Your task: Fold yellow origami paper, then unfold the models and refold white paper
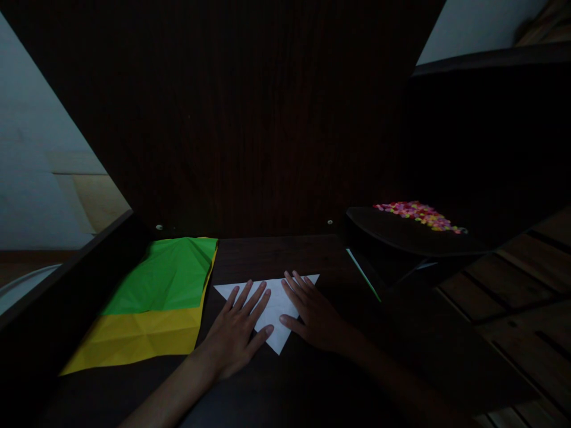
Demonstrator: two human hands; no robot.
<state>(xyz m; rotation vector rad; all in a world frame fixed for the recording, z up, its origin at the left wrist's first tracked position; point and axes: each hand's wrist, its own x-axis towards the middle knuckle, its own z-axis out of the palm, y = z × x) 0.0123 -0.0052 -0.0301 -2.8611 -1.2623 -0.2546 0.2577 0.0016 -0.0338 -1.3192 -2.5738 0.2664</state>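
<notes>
A white paper triangle [275,309] lies flat on the dark table [267,255], its point toward me. My left hand [238,333] rests palm down on its left half, fingers spread. On the right half my right hand [314,312] lies flat too, fingers apart, thumb near the lower edge. Both hands press on the paper; neither grips it.
Left of the triangle lies a green sheet [165,276] over a yellow sheet [138,336]. At the right a dark tray [401,235] carries a heap of small colourful pieces [417,215]. A thin green stick [363,274] lies by it. A dark wooden panel rises behind.
</notes>
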